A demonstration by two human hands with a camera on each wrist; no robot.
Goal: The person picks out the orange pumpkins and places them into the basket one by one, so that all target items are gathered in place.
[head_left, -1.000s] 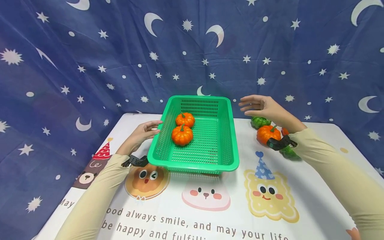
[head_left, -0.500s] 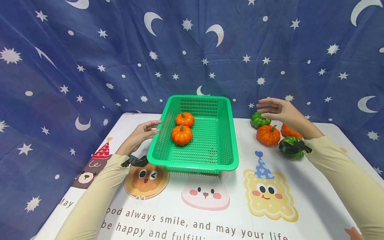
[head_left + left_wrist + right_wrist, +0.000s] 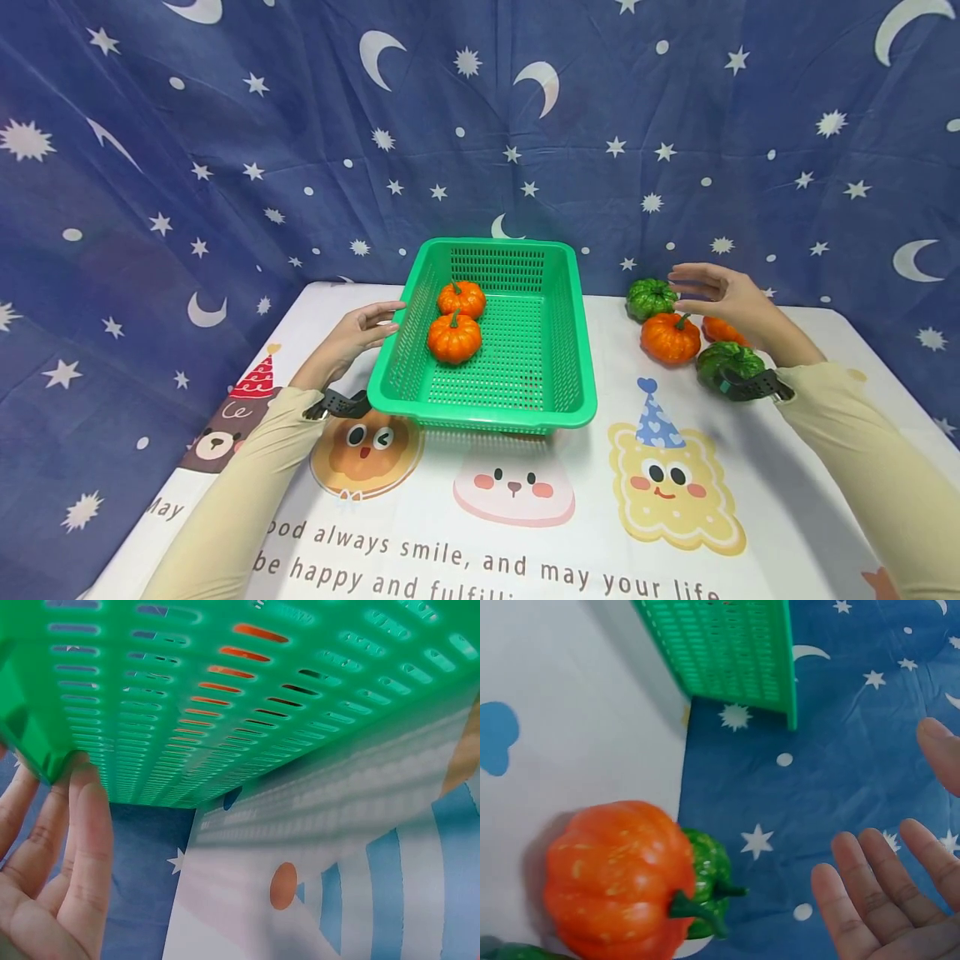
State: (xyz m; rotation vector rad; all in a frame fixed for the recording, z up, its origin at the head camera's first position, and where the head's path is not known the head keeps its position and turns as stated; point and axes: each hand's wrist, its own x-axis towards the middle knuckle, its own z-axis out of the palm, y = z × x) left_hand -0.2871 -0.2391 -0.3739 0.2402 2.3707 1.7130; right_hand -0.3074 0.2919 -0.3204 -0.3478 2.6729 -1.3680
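A green plastic basket (image 3: 483, 414) holds two small orange pumpkins, the front pumpkin (image 3: 454, 340) and the rear pumpkin (image 3: 462, 297), on its left side. My left hand (image 3: 348, 340) touches the basket's left rim from outside; in the left wrist view its extended fingers (image 3: 91, 847) meet the rim's underside. Over a group of pumpkins at the right hovers my right hand (image 3: 731, 302), fingers spread from the thumb and holding nothing. Below it are an orange pumpkin (image 3: 671, 339), a green pumpkin (image 3: 649, 300), another green pumpkin (image 3: 723, 363) and a partly hidden orange pumpkin (image 3: 718, 331).
A white printed tablecloth (image 3: 420, 533) covers the table. Behind it hangs a blue curtain (image 3: 480, 158) with moons and stars. Each wrist wears a black strap, such as the right strap (image 3: 753, 384).
My right hand has moved rightward from near the basket's right side to above the pumpkins, slightly lower now. The left hand and basket have stayed put.
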